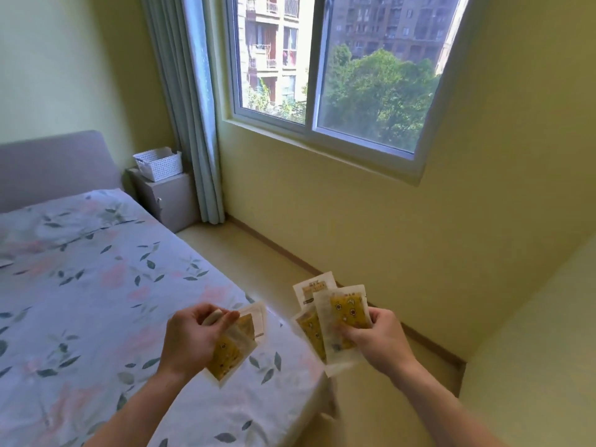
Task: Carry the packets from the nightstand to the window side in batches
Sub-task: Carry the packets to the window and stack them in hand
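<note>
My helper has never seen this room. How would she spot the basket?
Start at the window, follow the pale green curtain down to the grey nightstand beside the bed. The white perforated plastic basket sits on top, the only white latticed thing there.

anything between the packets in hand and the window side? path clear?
Nothing visible blocks it. Left hand and right hand each hold packets over the bed corner; the floor strip along the window wall looks bare.
</note>
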Tool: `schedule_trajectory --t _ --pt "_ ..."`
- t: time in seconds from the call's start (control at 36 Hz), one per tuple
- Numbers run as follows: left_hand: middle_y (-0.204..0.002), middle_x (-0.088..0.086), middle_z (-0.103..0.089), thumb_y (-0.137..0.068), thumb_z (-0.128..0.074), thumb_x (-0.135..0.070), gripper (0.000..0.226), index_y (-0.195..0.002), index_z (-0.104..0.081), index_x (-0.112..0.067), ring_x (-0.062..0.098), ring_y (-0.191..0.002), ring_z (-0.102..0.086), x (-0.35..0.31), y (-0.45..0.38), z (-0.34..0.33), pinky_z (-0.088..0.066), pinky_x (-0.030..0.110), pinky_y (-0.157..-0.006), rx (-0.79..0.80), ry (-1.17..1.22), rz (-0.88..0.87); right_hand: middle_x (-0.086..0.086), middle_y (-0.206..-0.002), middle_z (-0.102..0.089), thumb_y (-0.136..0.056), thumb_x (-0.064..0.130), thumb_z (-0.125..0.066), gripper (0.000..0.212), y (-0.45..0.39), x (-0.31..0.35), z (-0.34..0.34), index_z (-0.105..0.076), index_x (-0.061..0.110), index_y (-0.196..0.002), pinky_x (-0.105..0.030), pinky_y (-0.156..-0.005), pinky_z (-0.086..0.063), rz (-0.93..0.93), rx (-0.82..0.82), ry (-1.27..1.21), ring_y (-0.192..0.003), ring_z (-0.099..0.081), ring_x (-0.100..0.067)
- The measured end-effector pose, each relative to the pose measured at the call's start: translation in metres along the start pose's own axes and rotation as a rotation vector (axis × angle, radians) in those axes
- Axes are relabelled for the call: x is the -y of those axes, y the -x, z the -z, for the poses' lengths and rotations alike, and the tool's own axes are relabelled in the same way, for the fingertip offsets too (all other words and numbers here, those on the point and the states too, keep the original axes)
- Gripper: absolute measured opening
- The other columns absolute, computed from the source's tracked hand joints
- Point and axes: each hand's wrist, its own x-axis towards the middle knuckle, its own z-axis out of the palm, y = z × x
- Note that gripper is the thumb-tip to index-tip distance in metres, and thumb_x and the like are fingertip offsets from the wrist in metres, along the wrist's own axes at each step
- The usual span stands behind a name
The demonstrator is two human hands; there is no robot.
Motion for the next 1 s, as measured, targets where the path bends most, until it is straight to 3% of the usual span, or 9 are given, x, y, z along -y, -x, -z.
schedule_trajectory --t 0.14,0.28,0.42,0.5,0.56,0.75,0.89,1.0 --pt "-0.067 -0.006 -0.073 -0.078 -0.080 -0.038 0.024 -0.068 -0.073 -0.017 0.015 -0.069 -0.068 -0.009 -0.080 -0.058 -0.051 0.027 -0.059 -0.017 0.025 0.063 0.001 -0.087 -0.079 -0.084 0.010 -0.080 0.006 -0.099 0.006 0.034 -0.080 0.014 -0.088 -0.039 -0.075 -0.064 -0.018 0.014 0.023 -0.082 -0.077 -0.016" --pt "-0.067 -0.010 -0.072 -0.077 -0.082 -0.039 0.024 -0.068 -0.073 -0.019 0.006 -0.065 -0.066 -0.041 -0.168 -0.122 -0.052 0.019 -0.057 -0.009 0.031 0.047 -0.001 -0.084 -0.079 -0.081 0.008 -0.082 0.007 -0.189 0.014 0.076 -0.080 0.012 -0.086 -0.042 -0.075 -0.064 0.000 0.019 0.033 -0.079 -0.077 -0.018" --pt "-0.071 -0.010 -0.073 -0.078 -0.082 -0.040 0.021 -0.072 -0.075 -0.022 0.004 -0.069 -0.067 -0.073 -0.237 -0.189 -0.056 0.025 -0.060 0.034 0.016 0.016 -0.005 -0.084 -0.079 -0.081 0.004 -0.081 0.008 -0.266 0.020 0.120 -0.079 0.008 -0.087 -0.044 -0.076 -0.063 -0.005 0.024 -0.035 -0.079 -0.077 -0.021" --pt "-0.072 -0.013 -0.073 -0.079 -0.080 -0.041 0.019 -0.074 -0.075 -0.023 0.002 -0.072 -0.067 -0.089 -0.283 -0.228 -0.057 0.024 -0.061 0.043 -0.002 -0.011 -0.011 -0.087 -0.079 -0.079 0.004 -0.083 0.007 -0.327 0.022 0.145 -0.080 0.008 -0.084 -0.053 -0.078 -0.062 -0.007 0.041 -0.069 -0.083 -0.077 -0.029" --pt "-0.072 -0.013 -0.073 -0.078 -0.079 -0.042 0.020 -0.075 -0.075 -0.023 0.002 -0.072 -0.067 -0.094 -0.312 -0.253 -0.057 0.022 -0.061 0.032 -0.005 -0.015 -0.009 -0.087 -0.079 -0.080 0.007 -0.083 0.006 -0.368 0.022 0.161 -0.080 0.008 -0.085 -0.052 -0.078 -0.062 -0.003 0.047 -0.064 -0.083 -0.077 -0.027" --pt "-0.070 -0.011 -0.073 -0.072 -0.078 -0.047 0.027 -0.073 -0.075 -0.021 0.002 -0.067 -0.066 -0.101 -0.395 -0.329 -0.051 0.017 -0.054 -0.128 0.036 0.072 -0.006 -0.086 -0.079 -0.082 0.006 -0.081 0.009 -0.493 0.035 0.214 -0.078 0.006 -0.090 -0.028 -0.063 -0.061 0.018 0.150 -0.077 -0.078 -0.077 -0.019" --pt "-0.068 -0.010 -0.072 -0.078 -0.081 -0.039 0.021 -0.072 -0.076 -0.020 0.006 -0.067 -0.066 -0.103 -0.442 -0.359 -0.052 0.020 -0.054 -0.252 0.053 0.153 0.000 -0.088 -0.080 -0.081 0.010 -0.082 0.013 -0.590 0.051 0.236 -0.079 0.012 -0.094 -0.026 -0.065 -0.060 0.038 0.247 0.017 -0.079 -0.077 -0.015" --pt "-0.069 -0.008 -0.073 -0.081 -0.081 -0.034 0.018 -0.071 -0.075 -0.020 0.008 -0.067 -0.065 -0.096 -0.460 -0.356 -0.048 0.018 -0.060 -0.361 0.048 0.214 0.003 -0.089 -0.080 -0.082 0.016 -0.082 0.013 -0.652 0.066 0.215 -0.079 0.016 -0.095 -0.035 -0.075 -0.063 0.036 0.352 0.062 -0.082 -0.077 -0.015"
